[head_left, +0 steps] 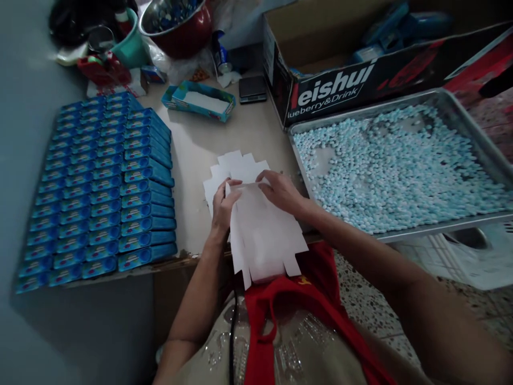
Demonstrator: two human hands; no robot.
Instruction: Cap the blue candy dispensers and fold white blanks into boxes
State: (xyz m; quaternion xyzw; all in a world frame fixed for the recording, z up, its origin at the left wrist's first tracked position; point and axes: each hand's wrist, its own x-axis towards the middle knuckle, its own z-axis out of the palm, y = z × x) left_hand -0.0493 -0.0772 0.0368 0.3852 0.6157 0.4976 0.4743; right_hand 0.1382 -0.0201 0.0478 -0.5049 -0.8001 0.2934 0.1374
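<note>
A white die-cut cardboard blank (266, 230) with notched flaps lies between my hands, its near end reaching my red apron. My left hand (225, 202) pinches its far left corner, the thumb on the inner face. My right hand (280, 190) grips the far right corner with thumb and fingers closed on the edge. Some panels along the left side and the far edge stand bent up. Beyond, partly covered by it, further white notched cardboard (232, 166) lies flat on the table (192, 155).
Rows of blue boxes (108, 182) fill the left side. A metal tray (294, 155) of pale blue candy-like pieces stands right, before a black carton (340, 91). Behind are an open blue box (230, 107), a small scale (252, 89), a red bowl (192, 32) and a can (221, 51).
</note>
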